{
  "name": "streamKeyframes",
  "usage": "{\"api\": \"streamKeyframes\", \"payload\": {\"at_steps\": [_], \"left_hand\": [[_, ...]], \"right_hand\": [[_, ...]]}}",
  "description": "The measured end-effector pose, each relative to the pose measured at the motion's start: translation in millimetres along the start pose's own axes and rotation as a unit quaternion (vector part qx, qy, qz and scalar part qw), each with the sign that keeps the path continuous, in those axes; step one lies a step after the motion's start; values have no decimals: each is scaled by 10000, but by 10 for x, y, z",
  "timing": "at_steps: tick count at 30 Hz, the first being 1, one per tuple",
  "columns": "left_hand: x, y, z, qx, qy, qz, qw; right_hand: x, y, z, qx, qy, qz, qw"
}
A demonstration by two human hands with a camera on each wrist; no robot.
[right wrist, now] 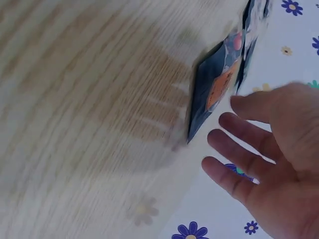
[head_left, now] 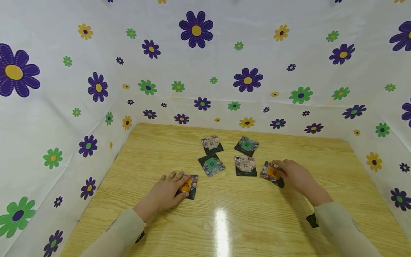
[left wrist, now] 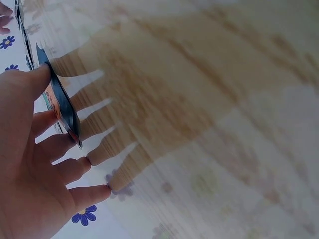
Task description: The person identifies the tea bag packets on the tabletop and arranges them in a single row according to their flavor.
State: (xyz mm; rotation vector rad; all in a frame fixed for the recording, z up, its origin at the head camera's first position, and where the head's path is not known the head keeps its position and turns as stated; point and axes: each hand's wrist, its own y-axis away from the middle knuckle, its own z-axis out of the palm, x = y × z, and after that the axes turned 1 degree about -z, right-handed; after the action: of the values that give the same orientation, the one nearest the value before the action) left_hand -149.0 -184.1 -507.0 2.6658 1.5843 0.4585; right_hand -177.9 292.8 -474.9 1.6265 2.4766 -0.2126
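Fingers (left wrist: pixel 89 196) spread, left hand (head_left: pixel 165 191) touches orange packet (head_left: pixel 194 183) left of pale packet (head_left: pixel 245 165); right hand (head_left: pixel 297 177), loosely curved, might knock right-side packet (head_left: pixel 270 172) into it.

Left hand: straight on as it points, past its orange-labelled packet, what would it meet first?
Probably the nearer green-labelled packet, ahead of the left hand; height is unclear, so it might pass over.

The table (head_left: pixel 154 153) looks like grained wood with a smooth, glossy finish, mirroring a white streak of light (head_left: pixel 221 232) and blurred flowers (right wrist: pixel 142 209). The 6 packets (head_left: pixel 245 165) look thin, smooth and printed, either paper or plastic film. The flowered sheet (head_left: pixel 218 60) is smooth, lightly creased cloth or plastic. The sleeves (head_left: pixel 340 225) look like matt cloth.
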Motion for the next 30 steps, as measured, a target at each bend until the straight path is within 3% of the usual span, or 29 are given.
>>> {"api": "streamKeyframes", "payload": {"at_steps": [5, 13, 30], "left_hand": [[1, -10, 11, -23, -32, 33, 10000], [-9, -7, 24, -30, -61, -1, 10000], [8, -8, 5, -52, -16, -19, 10000]], "right_hand": [[50, -12, 58, -318, 4, -351, 9989], [-1, 31, 91, -581, 35, -150, 9982], [-425, 130, 270, -93, 246, -609, 9978]]}}
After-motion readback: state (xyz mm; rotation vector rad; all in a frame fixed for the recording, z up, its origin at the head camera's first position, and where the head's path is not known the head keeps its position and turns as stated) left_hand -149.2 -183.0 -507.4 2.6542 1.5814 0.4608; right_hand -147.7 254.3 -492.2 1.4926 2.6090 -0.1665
